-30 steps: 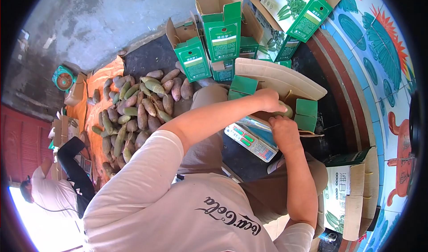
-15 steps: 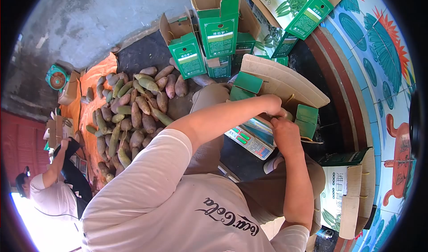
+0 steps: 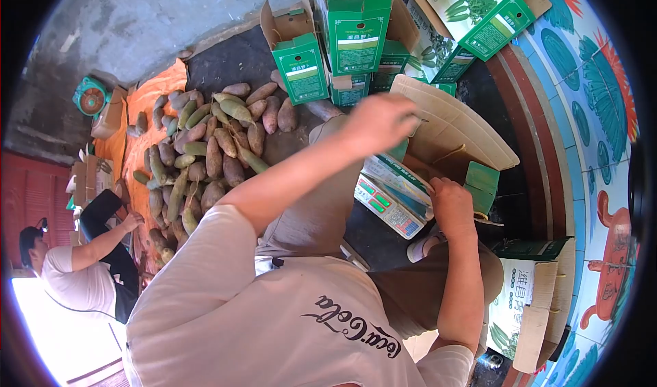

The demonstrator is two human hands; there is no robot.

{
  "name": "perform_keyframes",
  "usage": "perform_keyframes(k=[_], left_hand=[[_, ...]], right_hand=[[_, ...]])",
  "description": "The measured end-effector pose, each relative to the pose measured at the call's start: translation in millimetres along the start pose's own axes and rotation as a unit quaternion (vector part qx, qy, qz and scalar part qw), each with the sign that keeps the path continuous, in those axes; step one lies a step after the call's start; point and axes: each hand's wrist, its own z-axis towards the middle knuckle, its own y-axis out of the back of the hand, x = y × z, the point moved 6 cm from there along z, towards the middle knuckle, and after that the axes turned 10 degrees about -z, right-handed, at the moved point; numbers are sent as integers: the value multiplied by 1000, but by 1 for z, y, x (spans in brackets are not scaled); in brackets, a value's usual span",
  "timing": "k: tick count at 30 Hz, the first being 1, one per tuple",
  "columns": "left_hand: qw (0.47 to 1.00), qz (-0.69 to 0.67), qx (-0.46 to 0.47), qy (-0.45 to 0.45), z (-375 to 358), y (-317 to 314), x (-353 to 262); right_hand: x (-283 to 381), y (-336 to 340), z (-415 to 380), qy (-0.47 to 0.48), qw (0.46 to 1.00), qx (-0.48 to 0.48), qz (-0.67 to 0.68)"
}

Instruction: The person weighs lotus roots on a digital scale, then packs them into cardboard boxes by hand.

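An open cardboard box (image 3: pixel 455 120) with green end flaps stands in front of me, behind a digital scale (image 3: pixel 389 208) with lit green displays. My right hand (image 3: pixel 452 199) is closed at the near edge of the box, fingers curled over its rim. My left hand (image 3: pixel 384 123) is raised over the box's left side and smeared by motion. A small dark tip shows by its fingertips, too blurred to name. What lies inside the box is mostly hidden.
Long green and brownish radishes (image 3: pixel 213 158) lie heaped on the left over an orange sheet (image 3: pixel 140 123). Green cartons (image 3: pixel 356 34) stand at the back, and another printed carton (image 3: pixel 513 294) is at right. A co-worker (image 3: pixel 79 277) sits far left, near a green fan (image 3: pixel 90 96).
My left hand has lifted away from my right hand, up and to the left. The right hand stays at the box's edge. The co-worker's arm has moved lower.
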Motion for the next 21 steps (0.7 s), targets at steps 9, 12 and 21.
perform_keyframes(k=[9, 12, 21], left_hand=[[879, 229, 57, 413, -259, 131, 197], [786, 239, 243, 515, -368, 111, 203], [608, 261, 332, 672, -495, 92, 152]], right_hand=[[0, 3, 2, -11, 1000, 12, 20], [1, 4, 2, -10, 999, 12, 29], [4, 5, 5, -23, 999, 17, 38]])
